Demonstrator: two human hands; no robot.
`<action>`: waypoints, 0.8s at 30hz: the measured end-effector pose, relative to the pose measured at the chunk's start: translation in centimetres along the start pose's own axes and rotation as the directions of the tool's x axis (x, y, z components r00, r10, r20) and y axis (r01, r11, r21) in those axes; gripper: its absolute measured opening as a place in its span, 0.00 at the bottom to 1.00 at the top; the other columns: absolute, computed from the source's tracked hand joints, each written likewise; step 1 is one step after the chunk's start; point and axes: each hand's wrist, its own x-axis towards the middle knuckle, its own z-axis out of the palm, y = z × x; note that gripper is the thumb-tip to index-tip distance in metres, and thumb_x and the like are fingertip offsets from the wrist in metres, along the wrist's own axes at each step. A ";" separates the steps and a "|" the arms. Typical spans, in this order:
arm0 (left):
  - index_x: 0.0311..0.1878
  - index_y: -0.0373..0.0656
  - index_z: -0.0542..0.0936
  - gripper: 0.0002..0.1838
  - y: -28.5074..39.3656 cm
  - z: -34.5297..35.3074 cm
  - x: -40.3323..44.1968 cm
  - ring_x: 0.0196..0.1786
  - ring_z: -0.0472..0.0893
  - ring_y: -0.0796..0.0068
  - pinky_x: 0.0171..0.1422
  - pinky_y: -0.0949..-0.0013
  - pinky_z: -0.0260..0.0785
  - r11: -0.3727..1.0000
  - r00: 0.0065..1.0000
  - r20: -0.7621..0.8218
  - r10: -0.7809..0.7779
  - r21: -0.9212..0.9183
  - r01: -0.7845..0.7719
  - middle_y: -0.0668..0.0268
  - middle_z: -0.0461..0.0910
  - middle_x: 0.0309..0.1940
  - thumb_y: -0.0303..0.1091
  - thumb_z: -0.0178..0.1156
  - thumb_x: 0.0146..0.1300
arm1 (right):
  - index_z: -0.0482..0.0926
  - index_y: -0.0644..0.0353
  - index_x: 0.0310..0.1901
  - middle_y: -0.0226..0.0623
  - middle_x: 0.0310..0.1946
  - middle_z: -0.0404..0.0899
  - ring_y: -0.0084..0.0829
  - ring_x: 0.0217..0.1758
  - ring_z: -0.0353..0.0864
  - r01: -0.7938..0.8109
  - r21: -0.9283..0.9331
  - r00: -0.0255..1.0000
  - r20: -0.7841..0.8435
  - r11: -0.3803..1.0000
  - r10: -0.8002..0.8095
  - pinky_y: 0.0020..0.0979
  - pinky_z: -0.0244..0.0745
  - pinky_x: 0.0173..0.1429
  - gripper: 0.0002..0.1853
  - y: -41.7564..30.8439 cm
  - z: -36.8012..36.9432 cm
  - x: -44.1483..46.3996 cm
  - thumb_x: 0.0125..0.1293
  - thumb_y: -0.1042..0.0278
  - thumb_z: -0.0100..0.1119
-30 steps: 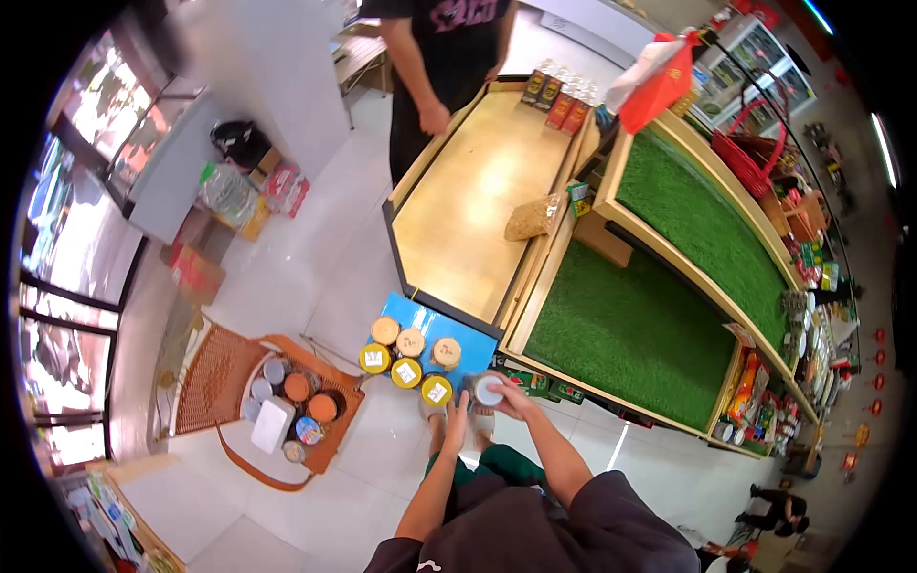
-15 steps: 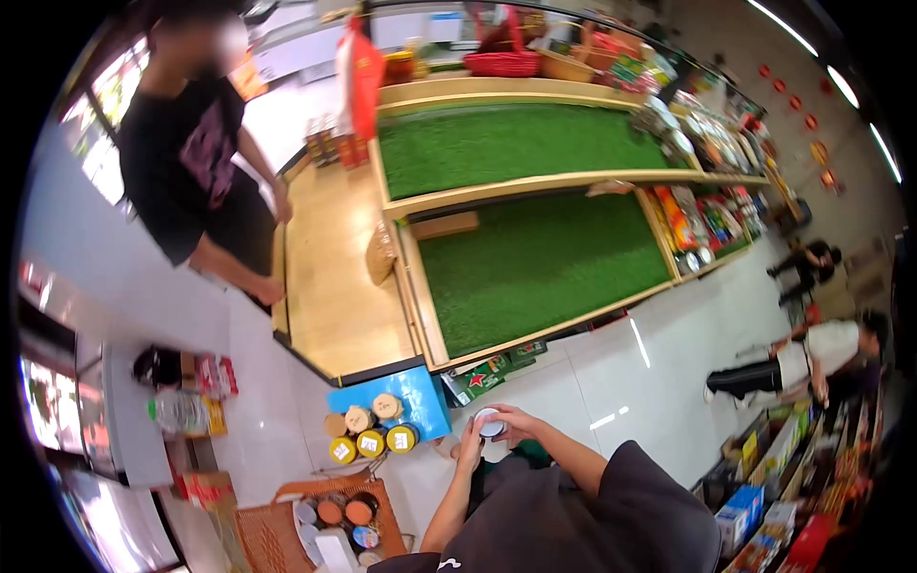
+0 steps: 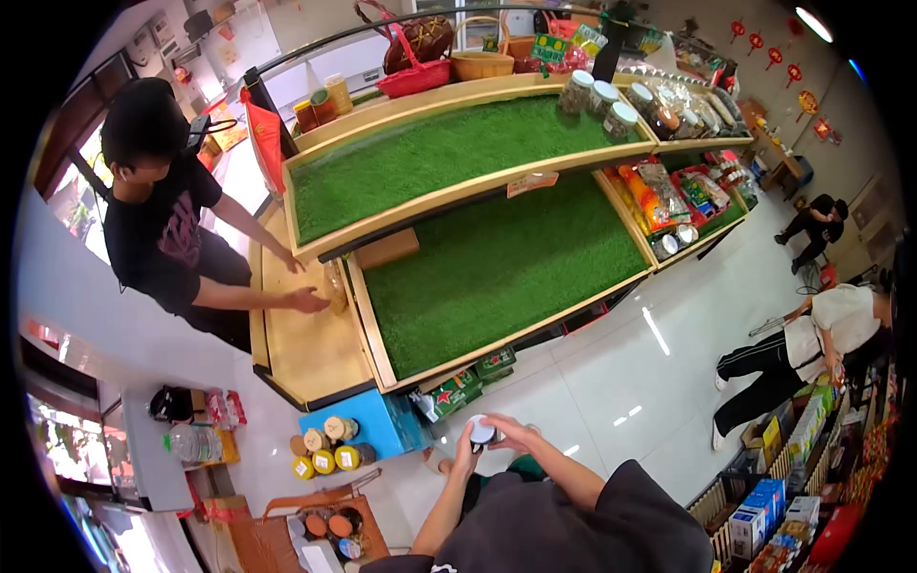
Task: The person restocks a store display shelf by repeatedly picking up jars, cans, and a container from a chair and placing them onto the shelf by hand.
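A jar with a whitish lid (image 3: 481, 432) is held in front of my body, over the tiled floor. My left hand (image 3: 465, 453) wraps its near left side, and my right hand (image 3: 512, 435) closes on its right side with fingers at the lid. Its contents are hidden by my hands. To the left, several jars with yellow lids (image 3: 324, 462) and beige lids (image 3: 341, 428) stand on a blue box (image 3: 390, 420). Below them, a woven brown chair (image 3: 263, 544) bears more lidded jars (image 3: 339, 525).
A wooden shelf with green turf (image 3: 506, 282) stands ahead, with jars (image 3: 602, 95) and packets at its right end. A person in black (image 3: 162, 220) reaches over the wooden counter (image 3: 296, 339) toward a bag (image 3: 334, 286). Another person (image 3: 802, 353) stands by stocked shelves at right.
My view has shifted, showing more of the shelf's far side. The person in black now reaches both hands over the counter by the bag. I still hold the jar in both hands.
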 end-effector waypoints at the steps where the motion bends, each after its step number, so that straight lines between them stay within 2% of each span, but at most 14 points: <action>1: 0.63 0.57 0.69 0.35 -0.8 1.1 -0.5 0.63 0.63 0.72 0.64 0.57 0.54 1.000 1.000 -0.024 0.000 0.000 0.000 0.73 0.69 0.61 0.64 0.59 0.56 | 0.63 0.53 0.67 0.36 0.63 0.65 0.36 0.66 0.65 -0.015 0.005 1.000 0.019 1.000 0.015 0.46 0.77 0.54 0.35 0.1 -0.9 -1.2 0.61 0.52 0.64; 3: 0.62 0.58 0.70 0.33 -0.7 3.9 0.5 0.62 0.64 0.72 0.63 0.59 0.55 0.999 0.999 -0.037 0.004 0.040 -0.002 0.73 0.69 0.60 0.64 0.59 0.57 | 0.63 0.52 0.68 0.36 0.63 0.66 0.35 0.66 0.65 0.037 0.022 0.999 0.039 0.999 -0.038 0.44 0.77 0.52 0.35 -1.8 -3.0 -2.1 0.61 0.52 0.64; 5: 0.56 0.53 0.76 0.27 -1.5 7.2 1.2 0.49 0.71 0.80 0.49 0.70 0.58 0.996 0.994 -0.095 0.058 0.072 -0.052 0.73 0.77 0.47 0.61 0.56 0.62 | 0.62 0.52 0.68 0.35 0.62 0.67 0.34 0.62 0.69 0.033 0.046 0.999 0.039 0.998 -0.035 0.42 0.77 0.48 0.36 -2.5 -5.2 -3.5 0.61 0.52 0.64; 7: 0.55 0.55 0.76 0.26 -1.4 11.0 0.9 0.49 0.70 0.81 0.50 0.70 0.58 0.993 0.994 -0.082 0.073 0.095 -0.065 0.75 0.76 0.46 0.61 0.56 0.62 | 0.58 0.54 0.70 0.37 0.62 0.65 0.34 0.59 0.71 0.160 0.019 0.986 -0.057 0.987 -0.159 0.41 0.78 0.45 0.38 -3.1 -7.4 -4.6 0.63 0.53 0.62; 9: 0.56 0.56 0.76 0.26 -2.5 13.2 2.8 0.49 0.70 0.81 0.50 0.70 0.58 0.988 0.999 0.012 0.044 0.145 -0.046 0.76 0.76 0.46 0.61 0.56 0.61 | 0.50 0.58 0.72 0.43 0.63 0.62 0.33 0.57 0.72 0.244 0.024 0.963 -0.120 0.970 -0.239 0.34 0.78 0.43 0.44 -4.2 -9.2 -7.3 0.61 0.49 0.62; 11: 0.58 0.56 0.74 0.27 -2.5 16.8 2.8 0.49 0.69 0.82 0.50 0.71 0.58 0.985 0.995 0.077 0.063 0.157 -0.074 0.76 0.75 0.46 0.61 0.55 0.62 | 0.48 0.63 0.71 0.46 0.63 0.61 0.34 0.57 0.73 0.312 0.018 0.907 -0.304 0.950 -0.292 0.34 0.78 0.44 0.47 -5.2 -10.3 -9.5 0.59 0.47 0.62; 12: 0.59 0.55 0.74 0.28 -2.6 18.3 2.8 0.50 0.69 0.82 0.50 0.71 0.58 0.975 0.987 0.145 0.075 0.196 -0.102 0.76 0.74 0.47 0.61 0.54 0.62 | 0.48 0.63 0.71 0.46 0.63 0.61 0.34 0.57 0.73 0.316 0.015 0.904 -0.307 0.949 -0.297 0.34 0.78 0.44 0.47 -5.4 -11.4 -10.1 0.59 0.47 0.62; 14: 0.61 0.54 0.72 0.30 -3.0 21.1 3.5 0.53 0.68 0.81 0.53 0.70 0.58 0.961 0.961 0.269 0.071 0.239 -0.138 0.74 0.73 0.51 0.61 0.53 0.62 | 0.48 0.66 0.69 0.48 0.63 0.61 0.36 0.57 0.73 0.438 0.017 0.833 -0.385 0.899 -0.398 0.34 0.78 0.45 0.48 -6.0 -13.4 -10.9 0.58 0.45 0.63; 15: 0.61 0.54 0.72 0.30 -3.3 22.5 3.9 0.53 0.68 0.81 0.53 0.70 0.58 0.960 0.957 0.280 0.071 0.243 -0.142 0.74 0.73 0.51 0.61 0.53 0.62 | 0.48 0.66 0.69 0.48 0.63 0.61 0.36 0.57 0.73 0.447 0.016 0.826 -0.390 0.894 -0.407 0.34 0.78 0.45 0.48 -6.2 -14.3 -11.3 0.58 0.45 0.63; 17: 0.60 0.54 0.73 0.28 -3.5 25.7 4.2 0.55 0.68 0.81 0.55 0.69 0.59 0.951 0.937 0.338 0.088 0.251 -0.180 0.73 0.73 0.52 0.61 0.53 0.63 | 0.51 0.66 0.68 0.48 0.63 0.60 0.35 0.56 0.73 0.564 -0.017 0.700 -0.521 0.826 -0.489 0.33 0.78 0.46 0.46 -7.1 -15.4 -12.8 0.59 0.46 0.63; 18: 0.64 0.52 0.69 0.33 -3.5 27.2 4.2 0.61 0.67 0.75 0.62 0.65 0.57 0.947 0.923 0.379 0.073 0.264 -0.183 0.69 0.71 0.58 0.61 0.54 0.62 | 0.51 0.65 0.70 0.48 0.63 0.62 0.35 0.56 0.74 0.613 -0.018 0.652 -0.554 0.790 -0.518 0.32 0.77 0.47 0.45 -7.6 -15.8 -13.8 0.60 0.48 0.63; 19: 0.64 0.52 0.69 0.33 -4.0 28.4 4.5 0.61 0.67 0.75 0.62 0.65 0.57 0.948 0.921 0.383 0.072 0.261 -0.183 0.69 0.71 0.58 0.61 0.54 0.62 | 0.51 0.65 0.70 0.48 0.63 0.62 0.35 0.56 0.74 0.613 -0.022 0.649 -0.556 0.790 -0.520 0.32 0.77 0.47 0.45 -7.8 -16.5 -14.7 0.60 0.48 0.63; 21: 0.70 0.48 0.62 0.40 -4.6 30.9 5.6 0.67 0.63 0.67 0.68 0.61 0.54 0.948 0.912 0.406 0.050 0.269 -0.171 0.64 0.66 0.65 0.61 0.55 0.61 | 0.49 0.63 0.72 0.48 0.63 0.63 0.35 0.56 0.73 0.672 -0.154 0.548 -0.556 0.725 -0.626 0.32 0.76 0.48 0.45 -8.6 -17.9 -16.0 0.61 0.52 0.62; 24: 0.72 0.41 0.57 0.45 -4.4 35.0 3.9 0.69 0.61 0.63 0.69 0.59 0.54 0.939 0.894 0.442 0.073 0.270 -0.210 0.58 0.62 0.68 0.61 0.57 0.60 | 0.47 0.58 0.74 0.47 0.62 0.65 0.35 0.56 0.74 0.696 -0.134 0.520 -0.583 0.705 -0.625 0.32 0.76 0.49 0.45 -10.3 -19.1 -18.3 0.62 0.56 0.61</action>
